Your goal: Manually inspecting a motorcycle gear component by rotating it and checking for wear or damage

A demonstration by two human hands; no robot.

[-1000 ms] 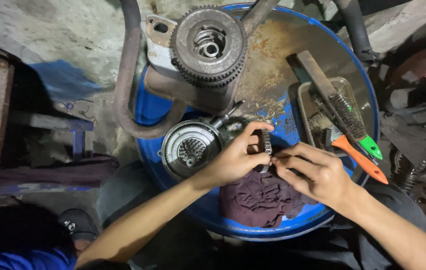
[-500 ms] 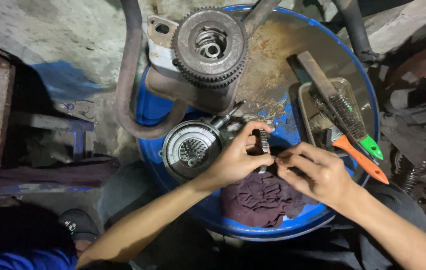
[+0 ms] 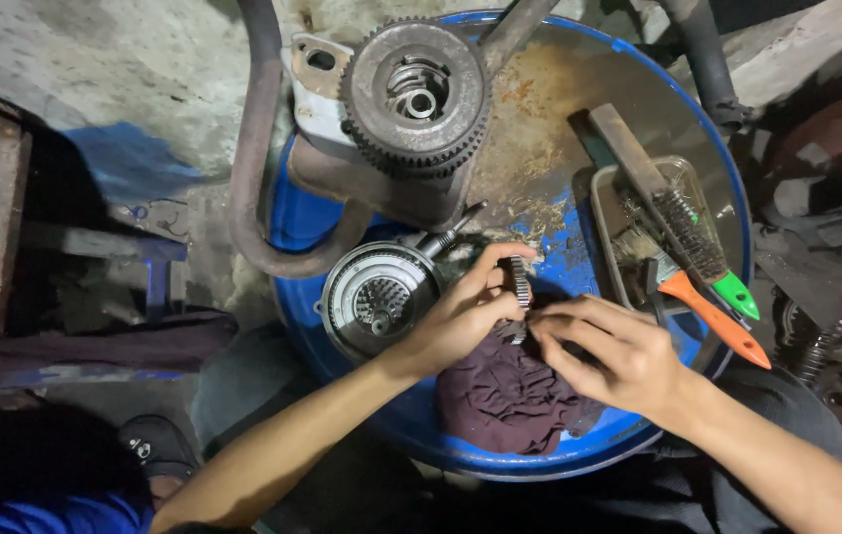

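Your left hand (image 3: 461,316) still pinches the small toothed gear (image 3: 520,287) upright above the maroon rag (image 3: 510,396) on the blue drum lid (image 3: 579,267). Your right hand (image 3: 609,351) has closed in; its fingertips (image 3: 540,318) now grip the gear's lower edge.

Count on the blue drum lid (image 3: 579,267): two hands, left hand (image 3: 456,321) and right hand (image 3: 609,356). One small toothed gear (image 3: 519,284). One large gear assembly (image 3: 416,94). One round hub (image 3: 379,300). One maroon rag (image 3: 510,400). Two brushes: green-handled brush (image 3: 688,237), orange-handled brush (image 3: 708,316). One metal tray (image 3: 607,232).
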